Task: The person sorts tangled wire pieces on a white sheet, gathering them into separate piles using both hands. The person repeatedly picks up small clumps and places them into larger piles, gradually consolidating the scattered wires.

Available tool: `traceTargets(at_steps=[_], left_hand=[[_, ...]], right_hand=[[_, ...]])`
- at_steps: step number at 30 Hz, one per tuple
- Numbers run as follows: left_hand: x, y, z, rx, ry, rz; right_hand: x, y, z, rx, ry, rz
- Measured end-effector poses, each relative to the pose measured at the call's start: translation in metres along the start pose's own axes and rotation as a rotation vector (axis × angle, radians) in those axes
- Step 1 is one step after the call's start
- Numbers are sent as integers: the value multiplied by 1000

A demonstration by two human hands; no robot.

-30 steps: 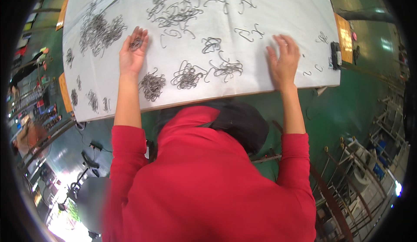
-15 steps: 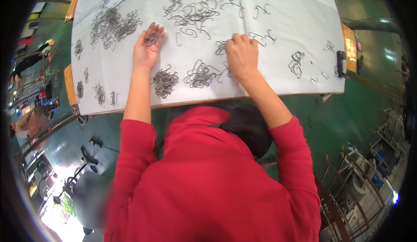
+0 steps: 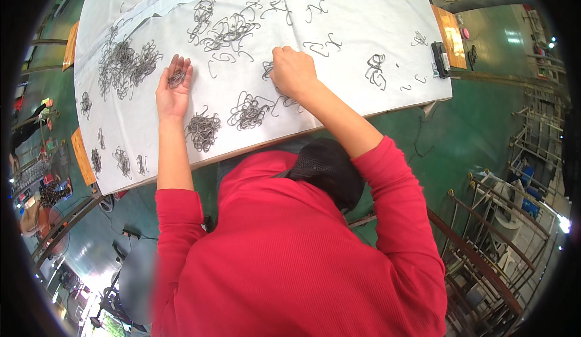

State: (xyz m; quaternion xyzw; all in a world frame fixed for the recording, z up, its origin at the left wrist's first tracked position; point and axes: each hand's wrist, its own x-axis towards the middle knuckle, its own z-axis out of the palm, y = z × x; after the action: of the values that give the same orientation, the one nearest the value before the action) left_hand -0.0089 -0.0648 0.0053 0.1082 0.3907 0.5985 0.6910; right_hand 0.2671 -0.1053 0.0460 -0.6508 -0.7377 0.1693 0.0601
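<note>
My left hand (image 3: 173, 99) lies palm up above the white-covered table (image 3: 345, 95), with a small bunch of dark metal wire hooks (image 3: 176, 79) resting in the palm and its fingers loosely extended. To the right, my right hand (image 3: 295, 73) is palm down with curled fingers; its fingertips, and anything between them, are hidden. Beside those fingers lies a small group of hooks (image 3: 267, 69). Nearer the table's front edge are a dense pile of hooks (image 3: 203, 131) and a looser pile (image 3: 248, 112). More hooks peek out under my right wrist.
A large heap of hooks (image 3: 124, 66) lies at the far left, and scattered hooks (image 3: 230, 31) spread across the far middle. Several small groups, such as this bundle (image 3: 122, 162), sit at the left front. A black device (image 3: 440, 59) stands at the right edge, near a wooden board (image 3: 449, 31).
The view has turned, so the table appears tilted and shifted left. My left hand still carries the hooks; my right hand stays curled beside the same small group.
</note>
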Motion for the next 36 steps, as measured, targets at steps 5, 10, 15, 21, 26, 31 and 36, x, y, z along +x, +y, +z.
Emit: traceTargets(at_steps=[5,10,15,21,26,31,36], left_hand=[[0,2,-3,-8,12,4],[1,0,1,-7,16,-2],[-2,1,-2,-15,12,16],[3,-1,-6,-23,-27,-12],[-1,1,-4,-16,-16,5],[0,1,-6,-44,-24,-6],[5,0,-10,-24,-19,2]], right_hand=[[-1,-20,2,-99,5,-29],[10,-30,3,-323,-158,-156],[20,-5,-13,-67,-214,-148],[-1,52,-52,900,-332,293],[-46,120,-82,999,-183,436],[-72,168,-84,420,-43,516],[-82,168,-63,-104,218,380]])
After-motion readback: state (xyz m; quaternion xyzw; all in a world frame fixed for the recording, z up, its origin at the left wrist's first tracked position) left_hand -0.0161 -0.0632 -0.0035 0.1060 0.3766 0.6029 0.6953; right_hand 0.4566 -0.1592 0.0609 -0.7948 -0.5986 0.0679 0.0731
